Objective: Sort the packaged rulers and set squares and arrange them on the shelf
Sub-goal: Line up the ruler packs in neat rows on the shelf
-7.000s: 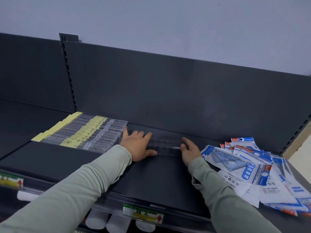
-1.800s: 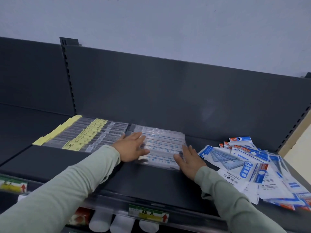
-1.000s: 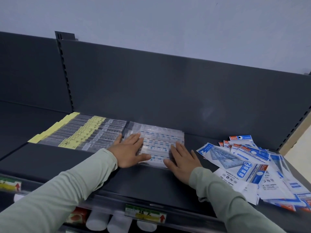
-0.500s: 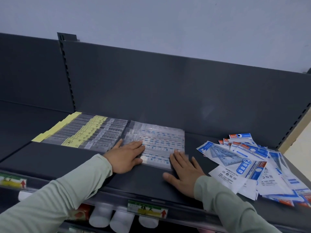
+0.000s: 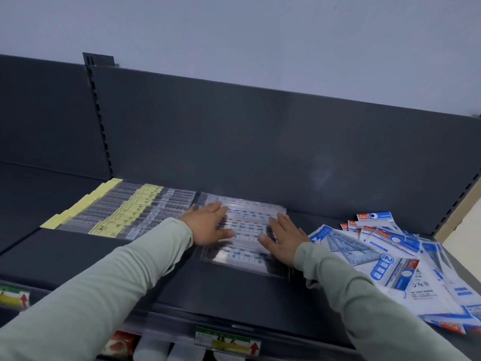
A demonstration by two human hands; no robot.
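My left grip (image 5: pixel 208 225) and right grip (image 5: pixel 283 239) both flat, fingers straight, pressing blue-labelled ruler packs (image 5: pixel 247 224) on shelf (image 5: pixel 234 290). Set-square packs (image 5: pixel 390 256) piled beside right grip.

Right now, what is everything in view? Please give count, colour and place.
shelf: one, dark grey, across view.
yellow rulers: one row, clear packs, yellow labels, shelf left.
blue rulers: one batch, clear, blue marks, shelf middle.
set squares: loose heap, blue and white packs, shelf right.
price tags: two, green and yellow, shelf front edge.
left hand: flat on blue rulers, left side.
right hand: flat on blue rulers, right side.
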